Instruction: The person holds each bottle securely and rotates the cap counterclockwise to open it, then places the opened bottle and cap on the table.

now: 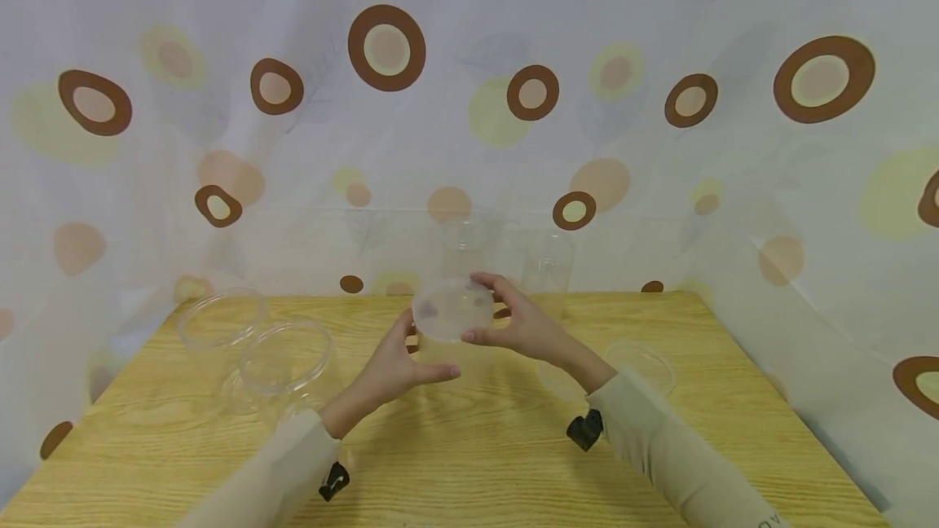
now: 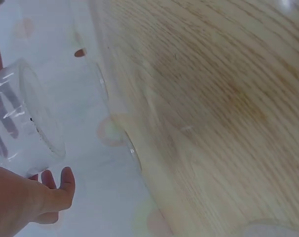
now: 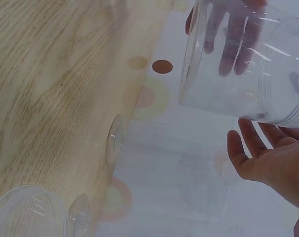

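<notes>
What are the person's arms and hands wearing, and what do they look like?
The left sleeve and right sleeve are long and cream-coloured. The right one has dark lettering, too cut off to read. A small black gadget shows beside the left sleeve's end, and a second black gadget beside the right's. The left hand and right hand have no gloves.

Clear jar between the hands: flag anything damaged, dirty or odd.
The clear jar has small dark specks along one end in the left wrist view, odd on otherwise transparent material; whether dirt or damage, I cannot tell.
</notes>
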`<state>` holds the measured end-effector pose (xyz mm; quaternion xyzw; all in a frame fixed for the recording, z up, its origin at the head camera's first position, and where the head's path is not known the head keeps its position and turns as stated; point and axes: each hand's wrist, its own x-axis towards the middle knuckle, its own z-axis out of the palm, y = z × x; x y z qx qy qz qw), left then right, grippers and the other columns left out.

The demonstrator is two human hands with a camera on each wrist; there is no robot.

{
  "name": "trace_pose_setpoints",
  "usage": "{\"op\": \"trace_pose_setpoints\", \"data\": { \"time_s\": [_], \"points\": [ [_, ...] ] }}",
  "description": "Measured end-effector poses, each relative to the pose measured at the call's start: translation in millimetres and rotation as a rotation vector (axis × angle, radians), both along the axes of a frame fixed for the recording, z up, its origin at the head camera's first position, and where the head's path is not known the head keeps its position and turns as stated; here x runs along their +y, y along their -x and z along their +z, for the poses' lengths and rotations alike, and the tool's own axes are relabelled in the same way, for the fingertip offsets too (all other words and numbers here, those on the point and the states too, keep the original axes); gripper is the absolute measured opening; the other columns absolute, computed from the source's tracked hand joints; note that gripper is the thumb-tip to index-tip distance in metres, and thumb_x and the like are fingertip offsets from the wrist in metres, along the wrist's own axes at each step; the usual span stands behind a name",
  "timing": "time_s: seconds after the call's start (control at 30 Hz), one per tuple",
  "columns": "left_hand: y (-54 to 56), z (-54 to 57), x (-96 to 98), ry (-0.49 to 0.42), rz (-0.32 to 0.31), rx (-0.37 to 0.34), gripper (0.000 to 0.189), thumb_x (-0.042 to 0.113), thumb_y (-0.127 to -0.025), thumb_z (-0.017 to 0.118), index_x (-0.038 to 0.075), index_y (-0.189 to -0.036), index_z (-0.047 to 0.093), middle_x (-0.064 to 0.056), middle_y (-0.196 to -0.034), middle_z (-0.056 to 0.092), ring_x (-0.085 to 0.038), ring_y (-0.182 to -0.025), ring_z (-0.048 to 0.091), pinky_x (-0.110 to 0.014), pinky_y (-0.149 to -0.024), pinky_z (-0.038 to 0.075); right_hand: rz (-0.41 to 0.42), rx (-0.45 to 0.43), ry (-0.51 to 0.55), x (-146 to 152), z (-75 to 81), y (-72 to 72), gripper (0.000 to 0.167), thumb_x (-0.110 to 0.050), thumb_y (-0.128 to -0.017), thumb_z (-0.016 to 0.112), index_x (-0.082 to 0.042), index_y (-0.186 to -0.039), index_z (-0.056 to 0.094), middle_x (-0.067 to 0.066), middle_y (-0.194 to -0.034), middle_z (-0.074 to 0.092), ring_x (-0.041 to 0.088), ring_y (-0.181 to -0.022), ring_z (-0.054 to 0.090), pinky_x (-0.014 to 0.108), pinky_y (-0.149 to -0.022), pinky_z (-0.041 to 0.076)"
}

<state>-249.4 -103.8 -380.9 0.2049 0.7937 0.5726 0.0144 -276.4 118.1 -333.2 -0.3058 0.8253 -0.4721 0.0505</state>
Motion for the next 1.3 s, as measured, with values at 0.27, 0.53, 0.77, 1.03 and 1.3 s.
{"op": "trace_pose_setpoints", "data": {
  "time_s": [0.27, 0.53, 0.77, 1.03, 1.3],
  "points": [
    [-0.4, -4.9, 5.1, -0.064, -0.036, -0.027, 0.093, 0.019, -0.069, 0.081, 0.016, -0.141, 0.022, -0.007, -0.142, 0.026, -0.038, -0.127, 0.035, -0.056, -0.103, 0.031, 0.009, 0.006, -0.015, 3.1, -1.1, -3.0, 0.083, -0.038, -0.076, 0.072, -0.018, -0.143, 0.026, 0.007, -0.141, 0.032, 0.027, -0.121, 0.042, 0.047, -0.094, 0.041],
    [0.6, -7.4, 6.8, -0.076, -0.104, -0.032, 0.095, 0.016, -0.070, 0.080, 0.019, -0.142, 0.018, -0.005, -0.142, 0.024, -0.032, -0.127, 0.035, -0.053, -0.101, 0.035, 0.007, 0.027, 0.013, 4.2, -4.3, -3.1, 0.080, -0.025, -0.076, 0.075, -0.016, -0.141, 0.030, 0.006, -0.140, 0.035, 0.024, -0.124, 0.039, 0.049, -0.099, 0.036],
    [4.1, -8.6, 7.5, -0.058, -0.107, 0.037, 0.098, 0.017, -0.066, 0.082, 0.028, -0.142, 0.021, 0.000, -0.139, 0.033, -0.026, -0.122, 0.039, -0.050, -0.095, 0.041, 0.002, 0.072, 0.038, 4.7, -6.6, -3.0, 0.082, -0.015, -0.072, 0.078, -0.009, -0.140, 0.032, 0.010, -0.139, 0.037, 0.029, -0.124, 0.039, 0.054, -0.100, 0.033],
    [7.1, -8.8, 4.4, -0.026, -0.112, 0.086, 0.097, 0.017, -0.064, 0.083, 0.033, -0.141, 0.026, 0.002, -0.133, 0.044, -0.022, -0.113, 0.046, -0.039, -0.087, 0.045, 0.029, 0.071, 0.105, 5.5, -8.0, -3.6, 0.079, -0.023, -0.071, 0.079, -0.010, -0.137, 0.037, 0.006, -0.136, 0.039, 0.026, -0.121, 0.041, 0.052, -0.101, 0.032],
    [8.6, -9.9, 0.9, -0.018, -0.122, 0.096, 0.093, 0.016, -0.065, 0.083, 0.026, -0.140, 0.030, -0.004, -0.131, 0.049, -0.022, -0.106, 0.050, -0.036, -0.080, 0.046, 0.060, 0.036, 0.172, 5.0, -13.6, -0.4, 0.076, -0.022, -0.070, 0.080, -0.009, -0.134, 0.040, 0.008, -0.134, 0.038, 0.028, -0.122, 0.040, 0.051, -0.103, 0.031]
  ]
}}
